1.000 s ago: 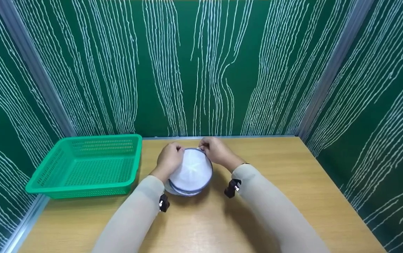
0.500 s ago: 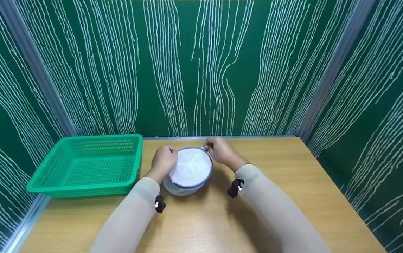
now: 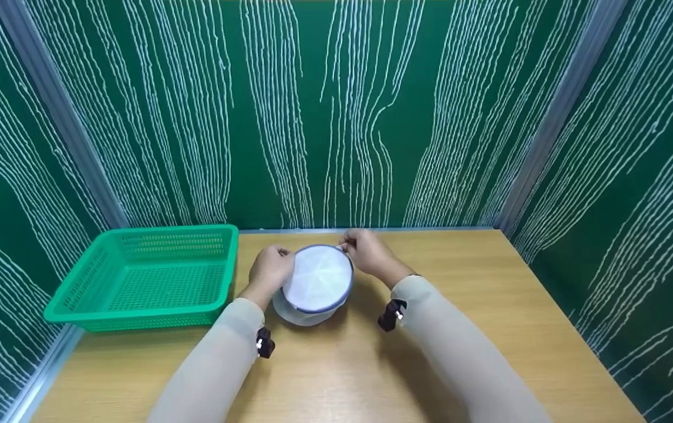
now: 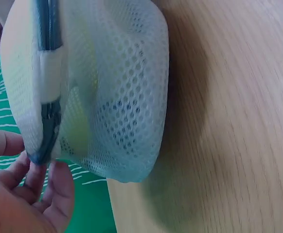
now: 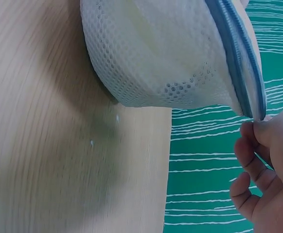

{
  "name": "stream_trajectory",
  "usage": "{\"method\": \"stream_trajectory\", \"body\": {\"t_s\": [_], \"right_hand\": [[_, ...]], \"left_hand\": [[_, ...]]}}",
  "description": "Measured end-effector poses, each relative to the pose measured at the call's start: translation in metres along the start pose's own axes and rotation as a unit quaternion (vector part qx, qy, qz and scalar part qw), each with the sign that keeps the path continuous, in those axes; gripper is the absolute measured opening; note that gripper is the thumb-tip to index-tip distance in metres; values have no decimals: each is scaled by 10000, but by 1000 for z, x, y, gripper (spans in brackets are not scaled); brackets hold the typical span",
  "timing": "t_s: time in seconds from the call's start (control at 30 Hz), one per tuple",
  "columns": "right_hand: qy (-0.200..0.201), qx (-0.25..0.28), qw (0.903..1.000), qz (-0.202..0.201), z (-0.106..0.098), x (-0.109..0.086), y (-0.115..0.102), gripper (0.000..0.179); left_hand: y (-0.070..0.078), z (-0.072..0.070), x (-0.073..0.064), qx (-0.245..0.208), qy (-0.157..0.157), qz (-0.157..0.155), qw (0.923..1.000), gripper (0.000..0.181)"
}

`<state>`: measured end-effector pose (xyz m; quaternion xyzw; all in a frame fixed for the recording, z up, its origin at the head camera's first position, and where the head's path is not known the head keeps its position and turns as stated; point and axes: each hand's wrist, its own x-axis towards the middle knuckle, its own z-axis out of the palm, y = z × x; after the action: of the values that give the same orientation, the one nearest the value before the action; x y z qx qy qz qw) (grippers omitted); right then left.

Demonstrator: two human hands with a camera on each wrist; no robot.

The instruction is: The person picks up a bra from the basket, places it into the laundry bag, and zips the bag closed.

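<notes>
A round white mesh laundry bag (image 3: 318, 279) with a blue zipper (image 5: 231, 51) around its top stands near the back of the wooden table. Its mesh side wall (image 4: 127, 92) bulges outward below the zipper, and a pale yellowish patch shows through it. At the bag's upper left edge, my left hand (image 3: 270, 271) pinches the rim between thumb and fingers. My right hand (image 3: 368, 252) is at the far right edge, thumb and forefinger pinching the end of the zipper. In the right wrist view, the other fingers (image 5: 246, 155) of that hand are loosely curled.
To the left of the bag stands a green plastic basket (image 3: 228, 276) with perforated walls. Green panels (image 3: 325, 117) with white wavy lines close in the table (image 3: 460, 264) at the back and sides. Grey metal posts (image 3: 539, 129) stand at the back corners.
My left hand has slid a little left and toward me along the bag's edge. My right hand has shifted slightly right. The bag's top has turned a little, showing more of its lower left side.
</notes>
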<state>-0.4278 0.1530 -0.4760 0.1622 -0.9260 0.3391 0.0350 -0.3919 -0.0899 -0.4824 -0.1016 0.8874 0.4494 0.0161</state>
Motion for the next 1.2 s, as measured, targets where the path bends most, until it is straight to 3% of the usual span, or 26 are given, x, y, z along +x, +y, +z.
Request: {"method": "stream_trajectory", "body": {"t_s": [0.23, 0.37, 0.57, 0.7, 0.9, 1.03, 1.2], "right_hand": [[34, -11, 10000, -3, 1, 0, -7, 14], [-47, 60, 9999, 121, 1, 0, -10, 13], [-33, -8, 9999, -108, 2, 1, -12, 13], [-22, -3, 9998, -183, 2, 0, -12, 13], [-77, 92, 9999, -78, 2, 0, -11, 17], [-26, 74, 10000, 11, -1, 2, -4, 19], [42, -8, 10000, -33, -5, 2, 0, 20]], "left_hand": [[11, 10, -3, 225, 142, 911, 9955, 33], [18, 15, -5, 334, 113, 1193, 9922, 31], [26, 21, -6, 523, 176, 1637, 9850, 25], [28, 22, -5, 581, 199, 1609, 9851, 23], [26, 21, -4, 714, 176, 1293, 9889, 27], [21, 15, -3, 672, 248, 1060, 9918, 34], [15, 6, -1, 568, 371, 893, 9937, 29]]}}
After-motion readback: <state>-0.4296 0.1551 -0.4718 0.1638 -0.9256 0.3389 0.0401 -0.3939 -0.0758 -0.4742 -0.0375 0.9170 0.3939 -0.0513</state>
